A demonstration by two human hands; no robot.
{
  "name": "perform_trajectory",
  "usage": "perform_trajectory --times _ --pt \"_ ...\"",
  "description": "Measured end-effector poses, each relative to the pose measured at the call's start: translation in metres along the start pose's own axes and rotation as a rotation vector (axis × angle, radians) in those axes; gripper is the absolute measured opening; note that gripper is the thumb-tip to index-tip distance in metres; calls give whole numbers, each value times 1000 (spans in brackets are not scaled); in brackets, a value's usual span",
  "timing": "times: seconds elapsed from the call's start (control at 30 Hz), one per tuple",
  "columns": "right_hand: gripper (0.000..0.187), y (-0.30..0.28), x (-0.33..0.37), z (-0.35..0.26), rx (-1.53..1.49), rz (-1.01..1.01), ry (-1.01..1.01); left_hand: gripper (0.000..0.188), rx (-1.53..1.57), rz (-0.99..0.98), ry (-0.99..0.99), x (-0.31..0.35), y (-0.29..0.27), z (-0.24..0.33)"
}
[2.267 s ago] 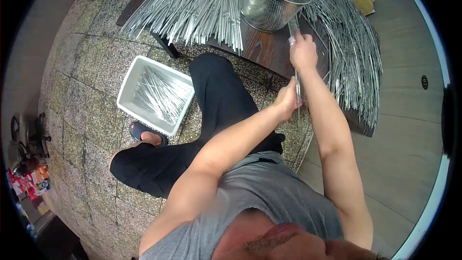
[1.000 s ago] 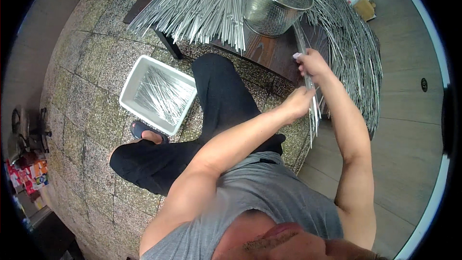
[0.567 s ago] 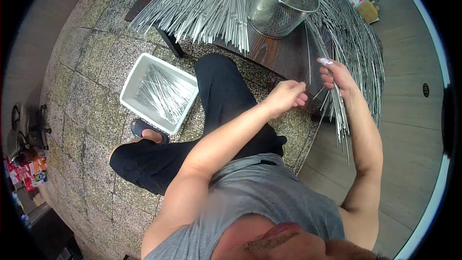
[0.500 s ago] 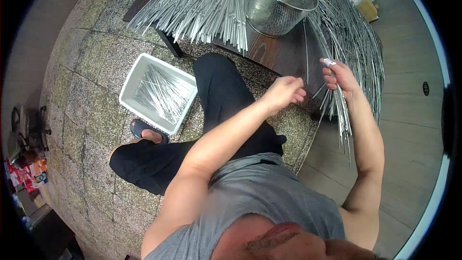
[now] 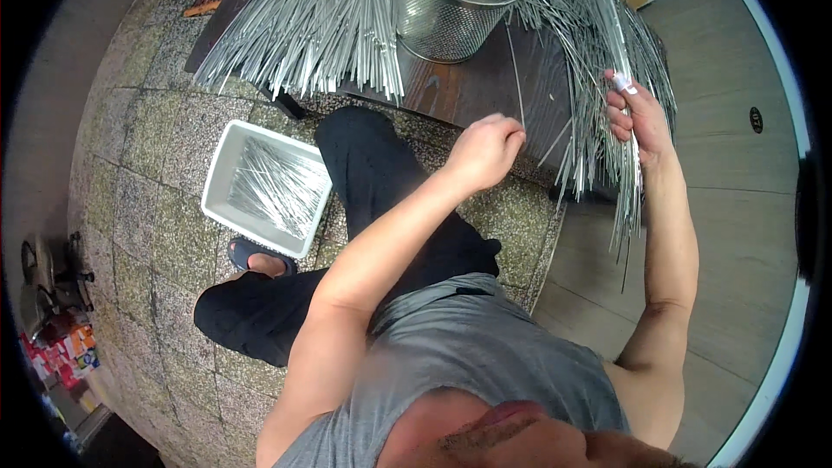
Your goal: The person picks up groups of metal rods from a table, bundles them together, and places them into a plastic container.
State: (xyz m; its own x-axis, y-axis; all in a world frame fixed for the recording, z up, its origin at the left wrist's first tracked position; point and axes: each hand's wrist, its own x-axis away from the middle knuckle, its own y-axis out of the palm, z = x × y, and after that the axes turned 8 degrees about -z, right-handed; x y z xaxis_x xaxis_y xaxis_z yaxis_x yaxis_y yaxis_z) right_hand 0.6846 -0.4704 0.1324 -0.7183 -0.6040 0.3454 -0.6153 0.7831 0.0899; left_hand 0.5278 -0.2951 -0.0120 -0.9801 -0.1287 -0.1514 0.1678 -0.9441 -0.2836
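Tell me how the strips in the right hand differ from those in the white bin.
The bundle of strips is clasped in the right hand; the loose strips lie inside the white bin. The bundle's pieces are gathered, running mostly one way, whereas many of the loose strips cross each other. Both are thin, long and silvery.

The dark wooden worktop [image 5: 438, 91] is carrying a big pile of silver sticks [image 5: 312, 26] on its left. A round holey basket [image 5: 442, 30] is standing beside them, and another pile [image 5: 582, 69] is covering the right. A white tub [image 5: 251, 233] is sitting on the floor [image 5: 130, 199].
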Motion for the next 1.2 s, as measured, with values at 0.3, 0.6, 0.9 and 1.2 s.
perform_trajectory --times 0.3,0.6,0.9,1.2 --pt "30 -16 23 3 -35 -21 -34 17 -630 19 244 -88 21 -14" --pt "28 -36 50 13 -112 4 -42 21 -868 -122 197 -125 46 -22" --pt "29 -44 49 17 -162 11 -85 17 -530 -16 169 -112 39 -15" --pt "35 -53 69 -11 -82 137 -230 18 -75 -726 245 14 134 28"
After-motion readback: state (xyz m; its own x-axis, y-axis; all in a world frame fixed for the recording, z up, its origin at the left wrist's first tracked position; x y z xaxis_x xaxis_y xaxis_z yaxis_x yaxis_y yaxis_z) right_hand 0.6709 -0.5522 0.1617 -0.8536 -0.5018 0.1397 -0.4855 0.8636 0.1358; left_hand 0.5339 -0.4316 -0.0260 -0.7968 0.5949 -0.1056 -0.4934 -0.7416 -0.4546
